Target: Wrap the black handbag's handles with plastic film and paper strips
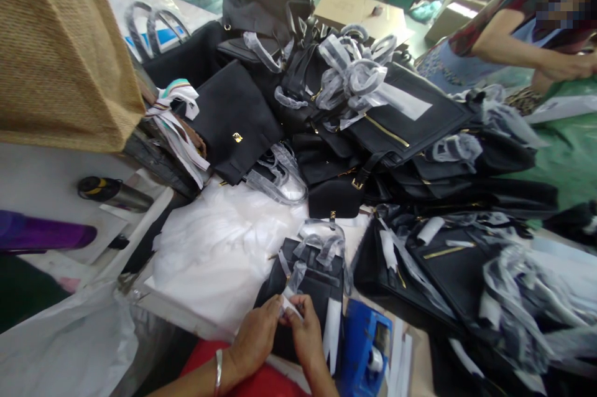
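A black backpack (308, 272) lies on the table in front of me, its handle and straps wrapped in clear plastic film (326, 246). Over its lower half, my left hand (261, 325) and my right hand (303, 322) meet with fingers pinched. Between their fingertips is a small white strip (290, 305), at the end of a film-wrapped strap. A longer white strip (333, 335) lies along the bag's right side. Close to my right hand stands a blue tape dispenser (366, 347) with a roll in it.
White tissue sheets (224, 254) are heaped to the left. Black handbags (242, 117) pile up at the back, and more bags (420, 272) lie on the right. A metal bottle (114, 191) rests on a left shelf. Another person (513, 42) handles green material (564, 148) at right.
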The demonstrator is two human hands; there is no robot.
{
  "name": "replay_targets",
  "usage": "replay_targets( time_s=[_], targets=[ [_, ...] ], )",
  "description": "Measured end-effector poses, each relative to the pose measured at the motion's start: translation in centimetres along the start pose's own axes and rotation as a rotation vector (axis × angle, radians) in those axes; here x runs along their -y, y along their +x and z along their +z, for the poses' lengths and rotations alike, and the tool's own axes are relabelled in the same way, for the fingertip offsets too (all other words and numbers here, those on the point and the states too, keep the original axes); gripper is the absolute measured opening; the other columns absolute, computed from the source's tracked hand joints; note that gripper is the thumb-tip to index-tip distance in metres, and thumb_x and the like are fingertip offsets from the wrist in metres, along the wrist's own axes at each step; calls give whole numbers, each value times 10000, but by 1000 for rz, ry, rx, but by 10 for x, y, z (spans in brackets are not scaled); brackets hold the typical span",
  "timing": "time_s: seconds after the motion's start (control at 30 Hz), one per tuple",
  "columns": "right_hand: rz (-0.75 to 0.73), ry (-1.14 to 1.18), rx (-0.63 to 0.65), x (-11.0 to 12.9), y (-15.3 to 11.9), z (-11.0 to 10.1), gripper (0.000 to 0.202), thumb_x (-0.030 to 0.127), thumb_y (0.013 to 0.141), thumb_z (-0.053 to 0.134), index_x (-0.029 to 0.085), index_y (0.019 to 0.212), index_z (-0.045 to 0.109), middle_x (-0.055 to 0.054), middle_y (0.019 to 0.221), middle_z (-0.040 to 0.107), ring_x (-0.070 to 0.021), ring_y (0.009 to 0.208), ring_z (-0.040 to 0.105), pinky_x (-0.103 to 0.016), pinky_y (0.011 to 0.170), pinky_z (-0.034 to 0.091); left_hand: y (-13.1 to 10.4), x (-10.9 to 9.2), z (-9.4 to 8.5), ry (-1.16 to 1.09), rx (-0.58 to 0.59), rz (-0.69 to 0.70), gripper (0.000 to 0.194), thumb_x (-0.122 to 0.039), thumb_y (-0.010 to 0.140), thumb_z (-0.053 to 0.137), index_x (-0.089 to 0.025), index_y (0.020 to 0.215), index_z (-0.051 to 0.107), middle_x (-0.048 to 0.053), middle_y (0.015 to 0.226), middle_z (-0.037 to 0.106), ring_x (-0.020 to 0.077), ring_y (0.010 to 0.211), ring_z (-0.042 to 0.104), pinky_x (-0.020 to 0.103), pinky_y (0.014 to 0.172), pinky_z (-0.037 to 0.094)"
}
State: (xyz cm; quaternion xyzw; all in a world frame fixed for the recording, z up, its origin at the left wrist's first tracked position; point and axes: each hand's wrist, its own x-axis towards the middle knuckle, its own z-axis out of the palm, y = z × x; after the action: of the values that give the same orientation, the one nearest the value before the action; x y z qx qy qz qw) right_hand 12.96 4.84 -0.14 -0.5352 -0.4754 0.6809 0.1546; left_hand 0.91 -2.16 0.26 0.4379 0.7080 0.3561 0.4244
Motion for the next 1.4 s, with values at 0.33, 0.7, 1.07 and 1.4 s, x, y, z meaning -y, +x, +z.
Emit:
replay_targets(
  time_s=[0.33,0.7,1.07,1.4],
  targets=[
    [11,68,-11,2,1,2,177,239,777,572,209,933,493,-3,856,619,-172,746,612,-304,655,547,24,5,-11,-321,27,-358,173,-336,818,527,-171,795,573,35,715,622,177,620,584,249,532,445],
    [-71,8,17,31,-11,12,266,228,825,530,234,1082,462,-31,923,680,-177,730,659,-312,637,580,44,12,-41,-459,351,-336,273,-322,717,664,-90,859,678,63,766,686,147,560,566,208,446,373],
    [-49,-150,-335,14,-15,16,398,287,767,607,222,1111,418,-44,899,677,-227,794,677,-329,686,541,43,13,-30,-430,274,-301,197,-287,733,678,-116,828,666,52,800,698,216,754,637,269,670,475],
    [40,-155,-247,6,-24,8,295,425,879,464,191,792,622,-10,633,639,-174,591,611,-239,563,424,42,11,-27,-356,227,-288,276,-367,750,675,-118,868,661,69,822,702,238,783,647,301,713,502]
  ],
)
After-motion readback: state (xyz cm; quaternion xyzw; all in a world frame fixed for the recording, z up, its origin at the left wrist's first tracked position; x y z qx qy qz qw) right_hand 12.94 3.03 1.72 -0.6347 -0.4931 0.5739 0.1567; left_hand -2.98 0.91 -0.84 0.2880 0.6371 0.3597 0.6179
